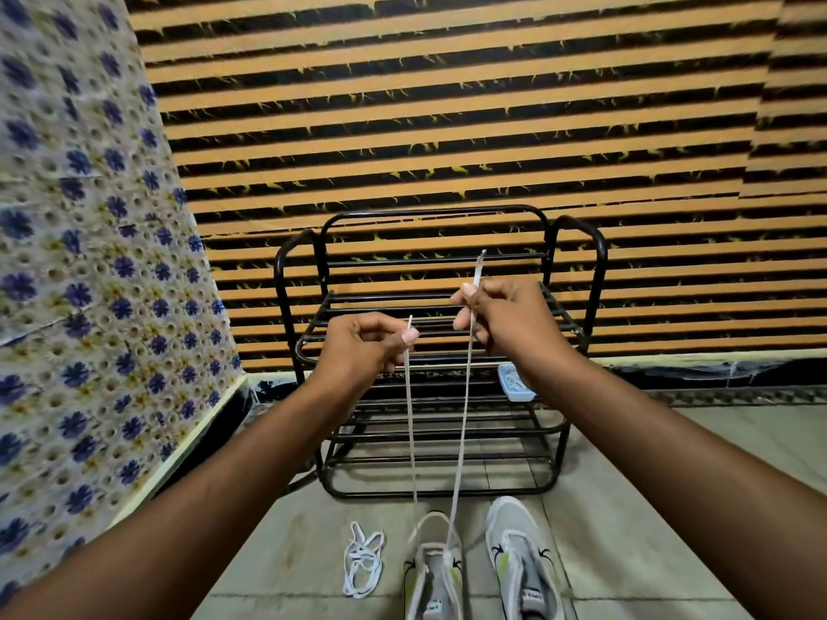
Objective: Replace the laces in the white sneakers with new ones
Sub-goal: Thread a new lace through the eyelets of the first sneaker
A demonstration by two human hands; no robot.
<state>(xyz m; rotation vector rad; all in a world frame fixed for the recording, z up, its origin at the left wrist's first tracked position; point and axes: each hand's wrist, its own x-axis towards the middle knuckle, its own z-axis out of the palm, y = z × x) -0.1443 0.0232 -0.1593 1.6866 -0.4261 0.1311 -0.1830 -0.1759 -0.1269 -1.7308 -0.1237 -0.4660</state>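
— While both ends are up, who has which?
— Left hand [362,346] pinches one end of the lace [463,422], right hand [505,317] the other, above the left sneaker [432,575] before the rack [441,351].

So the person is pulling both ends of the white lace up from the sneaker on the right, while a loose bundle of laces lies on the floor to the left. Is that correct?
Not quite. In the head view the lace held by the left hand and the right hand runs down to the left sneaker, not the right sneaker. The loose bundle does lie on the floor to the left.
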